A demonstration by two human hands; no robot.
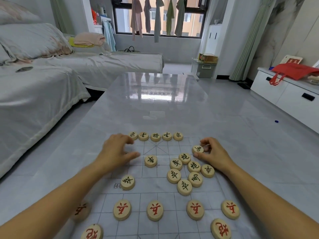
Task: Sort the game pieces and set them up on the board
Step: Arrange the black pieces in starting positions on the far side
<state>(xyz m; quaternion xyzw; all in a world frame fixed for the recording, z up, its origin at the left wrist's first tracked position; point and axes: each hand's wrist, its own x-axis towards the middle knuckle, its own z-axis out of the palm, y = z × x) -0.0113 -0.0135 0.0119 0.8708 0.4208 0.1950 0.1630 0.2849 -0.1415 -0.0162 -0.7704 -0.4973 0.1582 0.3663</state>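
A clear gridded board sheet (150, 190) lies on the grey table. Several black-lettered wooden discs stand in a row (155, 136) along its far edge. A loose cluster of black-lettered discs (188, 171) sits right of centre, with single ones at the middle (150, 161) and left (127, 182). Red-lettered discs (155, 210) line the near rows. My right hand (213, 155) pinches a black-lettered disc (198, 149) at the board's far right. My left hand (117, 150) hovers by the row's left end, fingers curled; whether it holds a piece is hidden.
The glossy grey table (162, 104) stretches away beyond the board. A sheet-covered sofa (43, 83) runs along the left. A white cabinet with a red bag (293, 73) stands at the right, across a strip of floor.
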